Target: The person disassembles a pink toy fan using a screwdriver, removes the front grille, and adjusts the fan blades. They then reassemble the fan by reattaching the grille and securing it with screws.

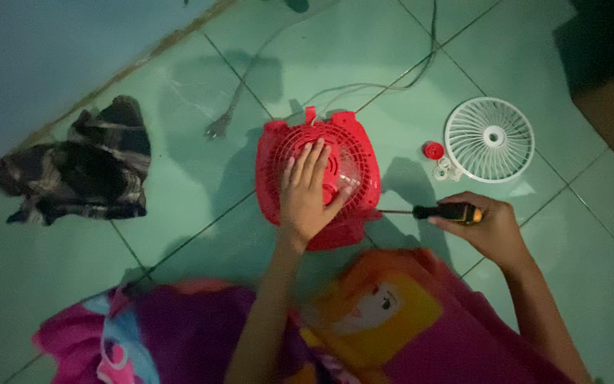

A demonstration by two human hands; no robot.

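two hands | left hand [305, 195] flat on red fan housing [318, 178] | right hand [488, 224] probably gripping screwdriver [438, 212]

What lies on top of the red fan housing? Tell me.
The left hand rests flat on the red fan housing. The grille beneath the palm is covered, so unseen.

Glossy red plastic fan housing [318, 178]

1 red fan housing [318, 178], 1 white grille [489, 139] at 2 o'clock, 1 screwdriver [443, 212], 1 red cap [433, 150], 1 plaid cloth [79, 165] at 9 o'clock, 1 plug [216, 128].
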